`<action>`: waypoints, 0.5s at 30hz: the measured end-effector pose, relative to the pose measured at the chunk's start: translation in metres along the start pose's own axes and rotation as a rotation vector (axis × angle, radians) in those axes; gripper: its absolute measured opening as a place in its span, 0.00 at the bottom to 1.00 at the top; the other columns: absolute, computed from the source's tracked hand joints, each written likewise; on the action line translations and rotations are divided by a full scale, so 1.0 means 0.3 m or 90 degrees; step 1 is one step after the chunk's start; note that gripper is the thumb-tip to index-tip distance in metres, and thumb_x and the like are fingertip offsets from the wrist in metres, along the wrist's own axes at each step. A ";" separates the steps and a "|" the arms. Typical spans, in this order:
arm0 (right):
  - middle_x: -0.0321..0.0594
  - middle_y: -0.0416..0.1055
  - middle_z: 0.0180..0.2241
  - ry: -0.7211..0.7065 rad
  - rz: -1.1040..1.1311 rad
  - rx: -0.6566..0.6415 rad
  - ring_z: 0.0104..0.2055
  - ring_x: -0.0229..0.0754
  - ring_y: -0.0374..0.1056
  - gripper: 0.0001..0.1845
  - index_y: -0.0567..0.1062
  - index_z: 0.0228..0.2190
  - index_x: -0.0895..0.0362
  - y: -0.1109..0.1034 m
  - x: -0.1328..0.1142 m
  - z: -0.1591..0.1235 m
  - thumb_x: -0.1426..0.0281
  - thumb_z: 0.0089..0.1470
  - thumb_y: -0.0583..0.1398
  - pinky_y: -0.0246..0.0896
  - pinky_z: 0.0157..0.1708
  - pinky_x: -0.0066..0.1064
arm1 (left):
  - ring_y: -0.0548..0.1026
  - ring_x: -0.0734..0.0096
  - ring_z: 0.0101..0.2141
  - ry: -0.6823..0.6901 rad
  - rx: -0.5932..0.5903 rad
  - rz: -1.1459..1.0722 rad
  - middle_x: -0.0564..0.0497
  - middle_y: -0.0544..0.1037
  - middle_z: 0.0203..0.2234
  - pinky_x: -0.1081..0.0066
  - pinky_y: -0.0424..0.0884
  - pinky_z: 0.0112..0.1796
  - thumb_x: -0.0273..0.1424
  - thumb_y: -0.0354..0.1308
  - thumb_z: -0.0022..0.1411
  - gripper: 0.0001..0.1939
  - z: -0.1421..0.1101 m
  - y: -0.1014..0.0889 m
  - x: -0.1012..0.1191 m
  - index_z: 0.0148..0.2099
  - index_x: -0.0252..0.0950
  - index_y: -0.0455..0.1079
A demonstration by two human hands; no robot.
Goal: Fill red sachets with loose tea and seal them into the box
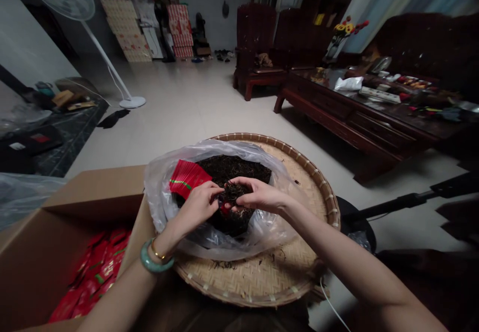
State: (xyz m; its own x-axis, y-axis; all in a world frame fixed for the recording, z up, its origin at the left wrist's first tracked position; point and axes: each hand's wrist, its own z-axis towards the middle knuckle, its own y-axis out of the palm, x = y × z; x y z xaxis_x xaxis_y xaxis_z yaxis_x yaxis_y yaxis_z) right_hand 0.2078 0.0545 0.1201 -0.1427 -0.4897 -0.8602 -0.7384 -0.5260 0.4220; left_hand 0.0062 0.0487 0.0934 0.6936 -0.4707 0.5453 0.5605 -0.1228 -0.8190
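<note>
Loose dark dried tea leaves [239,165] fill a clear plastic bag [160,192] with its mouth spread wide on a round woven bamboo tray [299,277]. Over the leaves, my right hand [258,195] is curled round a clump of tea leaves [235,191]. My left hand [202,203] meets it with thumb and forefinger closed at a small red packet [225,208], mostly hidden by the fingers. Beside the left hand, a fanned stack of flat red packets [187,176] with a green stripe lies inside the bag's edge.
An open cardboard box [93,187] at the left holds many red packets [97,272]. A black stand arm [396,202] reaches in from the right. Farther off are a white fan [132,101] and a cluttered dark wooden table [337,115].
</note>
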 end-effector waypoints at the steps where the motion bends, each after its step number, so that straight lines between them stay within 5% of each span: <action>1: 0.36 0.74 0.31 -0.003 -0.053 0.000 0.31 0.36 0.72 0.27 0.67 0.41 0.59 0.009 -0.010 0.004 0.79 0.36 0.64 0.68 0.36 0.28 | 0.71 0.73 0.29 -0.002 -0.003 0.006 0.49 0.75 0.33 0.74 0.65 0.31 0.19 0.52 0.51 0.13 0.005 0.001 0.008 0.37 0.33 0.75; 6: 0.34 0.73 0.32 -0.019 -0.283 0.025 0.31 0.35 0.70 0.27 0.69 0.42 0.60 0.038 -0.029 0.035 0.81 0.35 0.63 0.66 0.37 0.29 | 0.67 0.73 0.25 -0.044 -0.017 0.028 0.52 0.70 0.23 0.75 0.59 0.26 0.19 0.54 0.46 0.06 0.013 0.020 0.012 0.23 0.32 0.69; 15: 0.34 0.73 0.27 0.093 -0.436 0.027 0.27 0.35 0.70 0.27 0.70 0.45 0.62 0.020 -0.017 0.047 0.80 0.38 0.60 0.66 0.28 0.24 | 0.72 0.72 0.30 -0.086 0.072 -0.095 0.50 0.76 0.30 0.75 0.65 0.31 0.17 0.51 0.47 0.15 -0.011 0.059 -0.026 0.34 0.34 0.75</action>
State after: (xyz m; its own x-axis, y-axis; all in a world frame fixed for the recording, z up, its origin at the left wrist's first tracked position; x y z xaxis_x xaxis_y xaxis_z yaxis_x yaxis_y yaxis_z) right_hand 0.1947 0.0636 0.1228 0.4513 -0.1474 -0.8801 -0.6563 -0.7231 -0.2155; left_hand 0.0093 0.0472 0.0741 0.6491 -0.3321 0.6844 0.7035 -0.0801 -0.7061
